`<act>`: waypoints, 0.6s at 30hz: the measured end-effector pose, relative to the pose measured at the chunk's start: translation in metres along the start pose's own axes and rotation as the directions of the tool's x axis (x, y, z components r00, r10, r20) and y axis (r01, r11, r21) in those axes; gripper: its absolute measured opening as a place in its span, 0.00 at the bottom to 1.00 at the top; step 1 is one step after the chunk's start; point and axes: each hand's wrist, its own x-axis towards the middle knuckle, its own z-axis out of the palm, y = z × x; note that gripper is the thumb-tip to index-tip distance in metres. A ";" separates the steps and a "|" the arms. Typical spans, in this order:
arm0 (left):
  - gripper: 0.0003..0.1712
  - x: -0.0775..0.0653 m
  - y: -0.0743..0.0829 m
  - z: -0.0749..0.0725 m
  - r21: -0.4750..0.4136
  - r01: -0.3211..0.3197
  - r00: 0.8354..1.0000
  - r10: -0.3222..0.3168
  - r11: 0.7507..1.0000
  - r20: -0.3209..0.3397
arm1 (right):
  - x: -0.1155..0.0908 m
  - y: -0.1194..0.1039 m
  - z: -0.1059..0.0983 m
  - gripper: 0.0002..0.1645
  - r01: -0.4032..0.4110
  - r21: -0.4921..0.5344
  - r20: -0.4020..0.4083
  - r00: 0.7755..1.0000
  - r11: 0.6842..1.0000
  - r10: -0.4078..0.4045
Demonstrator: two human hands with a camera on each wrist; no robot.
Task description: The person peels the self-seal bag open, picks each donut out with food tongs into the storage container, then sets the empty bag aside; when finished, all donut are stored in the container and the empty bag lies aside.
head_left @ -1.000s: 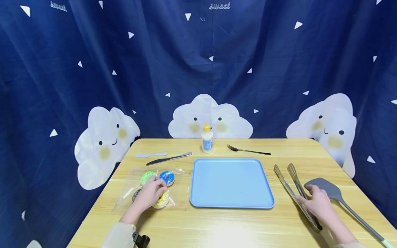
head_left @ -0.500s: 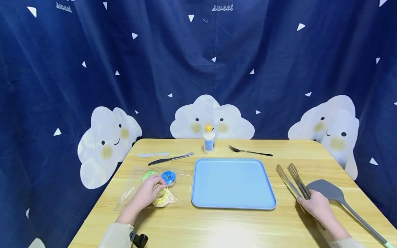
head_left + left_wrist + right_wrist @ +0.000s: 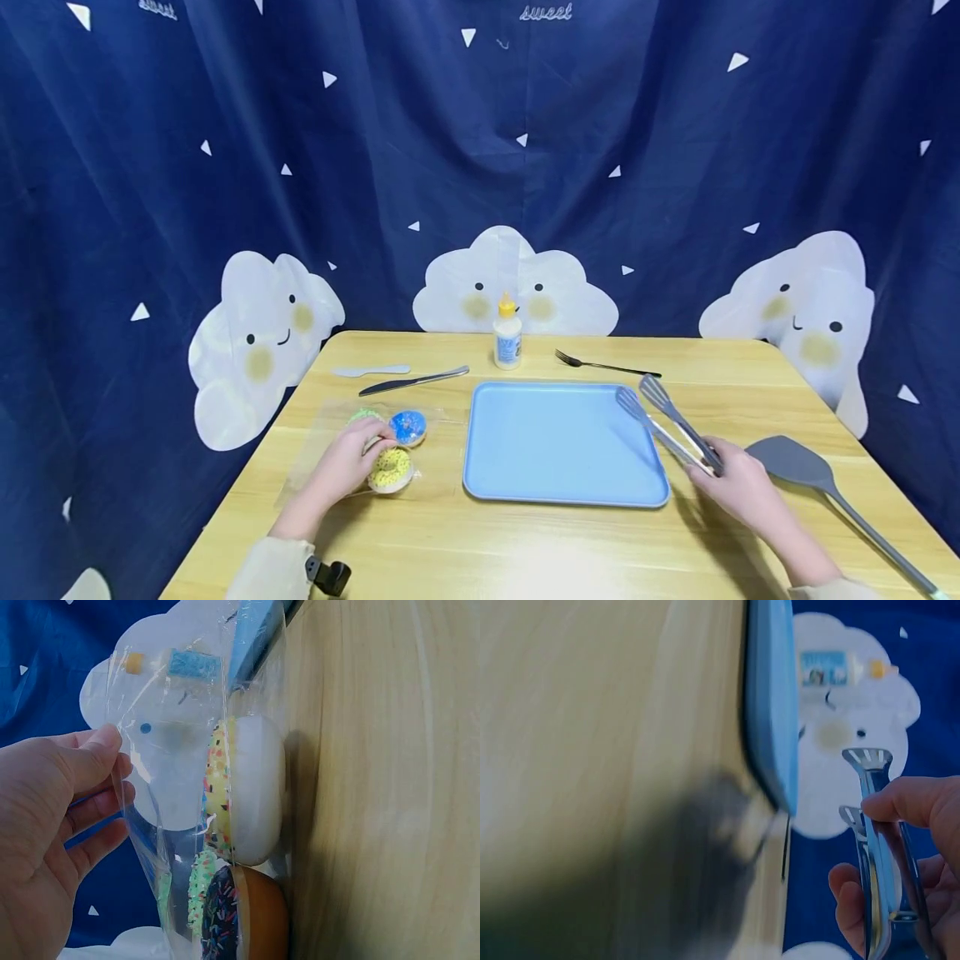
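My left hand [image 3: 351,460] is over a clear plastic bag [image 3: 176,697] of toy donuts at the left. In the left wrist view its thumb and fingertips pinch the film's edge, lifting it off the donuts. A yellow-iced donut [image 3: 391,470], a blue one [image 3: 408,427], a green one [image 3: 366,413] and a dark chocolate one [image 3: 223,915] show under the film. My right hand [image 3: 738,486] grips metal tongs [image 3: 876,847] by the arms. The slotted ends are apart and overlap the right edge of the blue tray [image 3: 562,442] in the head view.
A grey spatula [image 3: 795,462] lies right of my right hand. Behind the tray are a white bottle [image 3: 507,342] with a yellow cap and a black fork [image 3: 609,367]. A table knife [image 3: 412,382] and a pale plastic knife [image 3: 371,371] lie behind the bag.
My right hand has taken hold of the tongs, lifted them from the table and moved them left to the tray's edge. My left hand has shifted slightly left, uncovering more of the yellow donut.
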 end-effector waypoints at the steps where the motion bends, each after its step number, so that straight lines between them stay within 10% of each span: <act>1: 0.09 0.000 0.000 0.000 0.000 -0.008 1.000 0.008 1.000 -0.005 | 0.002 -0.005 0.002 0.24 0.009 0.008 0.006 1.000 1.000 -0.009; 18: 0.06 -0.002 0.002 -0.001 0.009 0.017 1.000 -0.017 1.000 0.001 | 0.025 -0.058 0.027 0.34 0.269 0.023 -0.012 0.963 0.963 -0.269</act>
